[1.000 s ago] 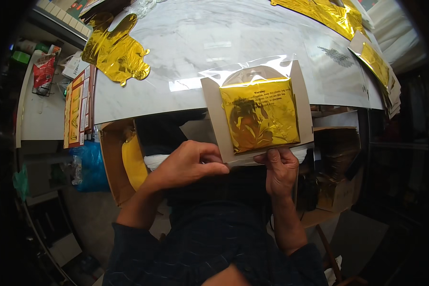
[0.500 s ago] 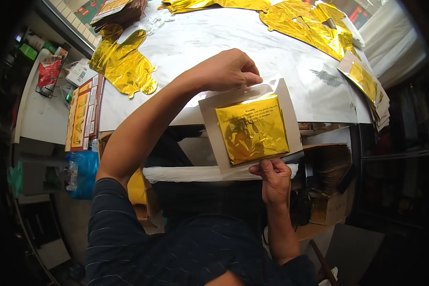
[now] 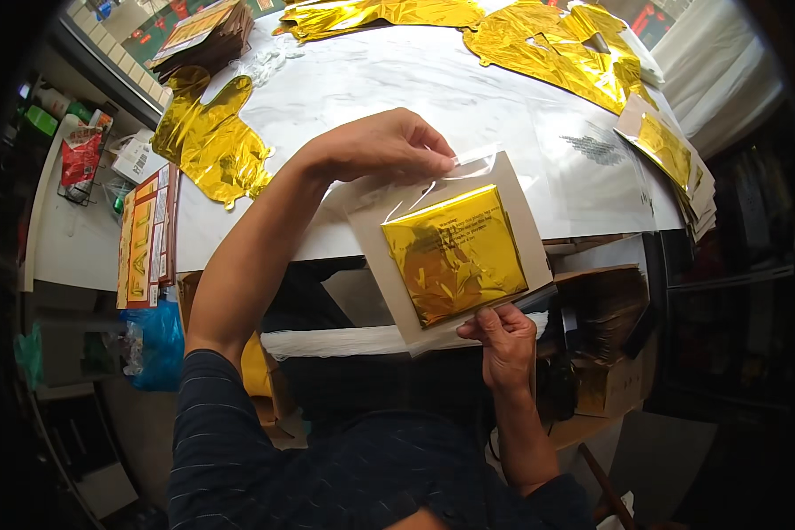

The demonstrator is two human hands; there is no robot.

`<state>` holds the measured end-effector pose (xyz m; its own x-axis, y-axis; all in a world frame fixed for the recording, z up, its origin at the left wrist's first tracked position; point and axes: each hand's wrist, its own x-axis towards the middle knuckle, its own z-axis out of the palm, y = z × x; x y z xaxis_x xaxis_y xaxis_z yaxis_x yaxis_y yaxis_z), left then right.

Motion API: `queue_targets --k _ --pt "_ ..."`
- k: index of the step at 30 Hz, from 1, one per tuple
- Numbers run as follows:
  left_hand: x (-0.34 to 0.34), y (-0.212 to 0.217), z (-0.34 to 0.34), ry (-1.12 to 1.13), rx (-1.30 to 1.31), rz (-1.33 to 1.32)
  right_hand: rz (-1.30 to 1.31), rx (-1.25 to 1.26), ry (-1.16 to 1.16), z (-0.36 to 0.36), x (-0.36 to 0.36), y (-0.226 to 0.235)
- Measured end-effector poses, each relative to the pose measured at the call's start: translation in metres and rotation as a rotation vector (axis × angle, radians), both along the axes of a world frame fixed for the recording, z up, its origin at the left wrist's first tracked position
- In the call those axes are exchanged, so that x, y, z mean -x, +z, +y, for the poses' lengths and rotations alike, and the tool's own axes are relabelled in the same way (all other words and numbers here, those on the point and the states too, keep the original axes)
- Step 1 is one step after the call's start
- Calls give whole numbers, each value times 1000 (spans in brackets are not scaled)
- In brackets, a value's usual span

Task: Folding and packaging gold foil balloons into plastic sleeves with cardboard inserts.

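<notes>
Foil (image 3: 455,252), gold, crinkled, folded square, shows through a clear plastic bag (image 3: 481,163) with beige cardboard (image 3: 519,219) over the marbled tabletop (image 3: 397,79) edge, left hand (image 3: 384,146) pinching the bag's top, right hand (image 3: 508,346) its bottom, some fingers hidden behind

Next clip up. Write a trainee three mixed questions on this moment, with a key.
1. What flat thing lies behind the folded square of gold foil in the clear plastic bag?
2. True or false: the left hand is at the bag's lower edge.
3. On the white marble-patterned table, where is the stack of beige cards with gold foil? A) centre B) right edge C) left edge

Key: 1. Beige card. 2. False; upper edge. 3. B.
</notes>
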<state>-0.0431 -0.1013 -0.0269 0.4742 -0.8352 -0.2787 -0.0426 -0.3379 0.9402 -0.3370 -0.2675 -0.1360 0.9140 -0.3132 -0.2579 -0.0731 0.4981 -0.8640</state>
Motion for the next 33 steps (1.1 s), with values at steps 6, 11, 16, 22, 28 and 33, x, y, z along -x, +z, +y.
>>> queue_targets --k 6,11,16,22,28,33 --pt "-6 -11 10 -32 135 110 -8 -9 19 3 -2 1" --pt "-6 -8 18 -37 168 109 -59 -72 34 4 -4 2" --pt "-9 -1 23 -22 115 136 -80 -62 22 6 -6 1" --pt "-13 -7 23 -7 137 122 -48 -63 -6 8 -10 2" --pt "-7 -1 17 40 103 98 -25 -63 6 6 -6 1" --pt "-15 -15 17 -24 136 49 -32 -88 19 8 -6 2"
